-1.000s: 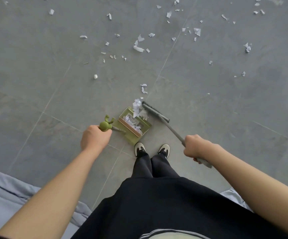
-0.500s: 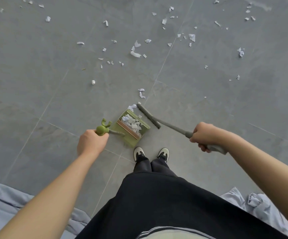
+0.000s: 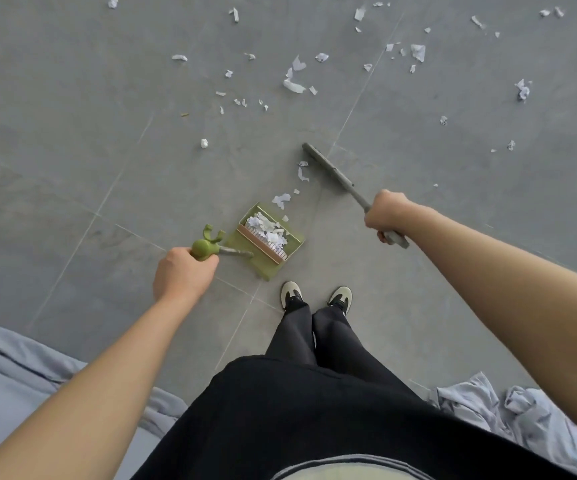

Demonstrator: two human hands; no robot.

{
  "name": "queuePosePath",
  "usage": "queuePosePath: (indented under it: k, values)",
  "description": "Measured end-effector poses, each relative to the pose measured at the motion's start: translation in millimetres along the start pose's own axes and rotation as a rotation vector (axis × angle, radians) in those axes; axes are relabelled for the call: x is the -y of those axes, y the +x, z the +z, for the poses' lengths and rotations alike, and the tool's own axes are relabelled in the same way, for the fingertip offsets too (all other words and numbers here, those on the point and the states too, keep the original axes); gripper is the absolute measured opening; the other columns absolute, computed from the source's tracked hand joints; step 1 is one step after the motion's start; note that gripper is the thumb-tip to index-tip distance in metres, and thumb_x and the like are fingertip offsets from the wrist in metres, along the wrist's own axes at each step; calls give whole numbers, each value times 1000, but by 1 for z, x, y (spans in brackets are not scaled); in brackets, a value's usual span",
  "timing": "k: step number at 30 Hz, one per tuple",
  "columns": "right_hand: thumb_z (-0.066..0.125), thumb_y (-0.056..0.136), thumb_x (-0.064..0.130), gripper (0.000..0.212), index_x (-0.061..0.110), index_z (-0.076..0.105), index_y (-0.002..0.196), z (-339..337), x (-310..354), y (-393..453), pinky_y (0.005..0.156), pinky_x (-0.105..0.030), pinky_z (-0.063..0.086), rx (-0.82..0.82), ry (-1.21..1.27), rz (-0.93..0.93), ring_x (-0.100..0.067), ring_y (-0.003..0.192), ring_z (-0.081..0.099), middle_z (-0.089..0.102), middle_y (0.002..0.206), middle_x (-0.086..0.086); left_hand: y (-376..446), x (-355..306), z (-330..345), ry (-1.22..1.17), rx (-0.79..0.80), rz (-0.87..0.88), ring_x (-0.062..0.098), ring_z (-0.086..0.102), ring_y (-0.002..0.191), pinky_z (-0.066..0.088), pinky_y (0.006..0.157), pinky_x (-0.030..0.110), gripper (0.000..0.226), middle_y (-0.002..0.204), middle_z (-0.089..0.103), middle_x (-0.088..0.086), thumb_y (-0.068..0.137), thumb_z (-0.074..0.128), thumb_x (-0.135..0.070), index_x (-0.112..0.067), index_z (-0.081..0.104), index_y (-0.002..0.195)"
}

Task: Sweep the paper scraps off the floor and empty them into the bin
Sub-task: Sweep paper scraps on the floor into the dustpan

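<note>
A green dustpan (image 3: pixel 292 249) stands on the grey tiled floor just ahead of my feet, with a heap of white paper scraps (image 3: pixel 268 230) inside. My left hand (image 3: pixel 181 275) grips the green top of its long handle (image 3: pixel 205 249). My right hand (image 3: pixel 385 213) grips the grey handle of a broom, whose head (image 3: pixel 327 166) is out beyond the pan, to its right. A few scraps (image 3: pixel 282 199) lie between broom head and pan mouth. Many more scraps (image 3: pixel 294 85) are scattered over the floor farther ahead. No bin is in view.
My two shoes (image 3: pixel 316 296) stand right behind the dustpan. Grey-blue cloth (image 3: pixel 6 375) lies at the lower left and a crumpled grey cloth (image 3: pixel 522 414) at the lower right. Tile joints run diagonally across the floor.
The broom head has drawn back from the pan mouth, out forward and to the right, with my right hand. The scraps it pushed now lie in the dustpan. My left hand holds the pan still.
</note>
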State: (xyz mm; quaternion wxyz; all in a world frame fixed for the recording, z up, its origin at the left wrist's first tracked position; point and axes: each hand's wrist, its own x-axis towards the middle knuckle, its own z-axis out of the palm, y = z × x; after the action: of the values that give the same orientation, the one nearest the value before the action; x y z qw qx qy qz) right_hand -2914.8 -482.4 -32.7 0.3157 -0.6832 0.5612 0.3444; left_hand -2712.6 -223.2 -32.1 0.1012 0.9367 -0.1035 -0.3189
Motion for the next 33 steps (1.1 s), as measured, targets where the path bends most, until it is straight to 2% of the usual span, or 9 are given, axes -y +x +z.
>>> queuePosePath:
  k: [2,4,6,13,16,20,23,28,33]
  values:
    - [42,86,9,11,6,45,77,3,-2,-6,40,-20,42,14,-32,-9,-19,28,52,58,41,-6,2,-1,-1,7,3,0,40,59,85,42,69,33,28,75,58,15,82,67,-30,-15,55,61]
    - [44,85,9,10,11,44,75,9,-3,-18,38,-18,40,21,-85,-36,-20,36,56,62,56,-7,4,-3,-3,9,7,-1,38,55,81,42,69,33,24,74,57,14,82,67,-30,-14,59,66]
    - [44,83,8,10,12,44,74,16,-5,-32,40,-22,43,58,-136,-58,-23,44,58,58,72,-10,5,-4,-4,7,8,0,35,51,76,41,68,33,23,74,57,14,82,66,-30,-14,60,67]
    - [43,84,6,13,12,44,72,32,-8,-82,43,-28,50,226,-225,-105,-25,44,57,57,69,-10,7,-5,-5,-10,15,14,35,50,74,41,67,32,30,66,53,9,82,66,-30,-15,53,59]
    - [48,80,9,6,8,50,75,37,-12,-92,56,-35,57,287,-243,-108,-26,46,61,63,61,-10,6,-7,-4,-13,18,28,35,50,73,40,66,32,29,64,51,8,82,66,-30,-15,55,60]
    - [52,85,8,15,-1,57,95,26,-18,-97,44,-27,48,298,-97,-51,-23,41,53,60,60,-12,3,-10,-4,-13,15,63,35,52,73,40,65,32,24,61,52,5,82,65,-30,-14,60,65]
    - [54,86,9,20,-4,57,101,16,-25,-99,44,-27,44,299,3,-18,-25,47,51,58,61,-13,2,-11,-3,-13,21,93,35,52,72,41,64,32,24,57,51,3,82,65,-29,-13,60,64]
    - [54,90,6,10,-3,57,93,1,-44,-97,40,-23,38,274,218,68,-19,39,43,50,58,-12,0,-23,4,-37,24,113,36,52,71,40,64,32,27,57,51,4,82,65,-29,-11,60,63]
    - [52,90,3,7,-2,55,86,-16,-72,-91,40,-20,36,196,426,169,-17,40,40,47,61,-10,-1,-50,13,-43,15,171,35,49,72,40,65,32,24,69,59,13,83,66,-31,-10,66,72]
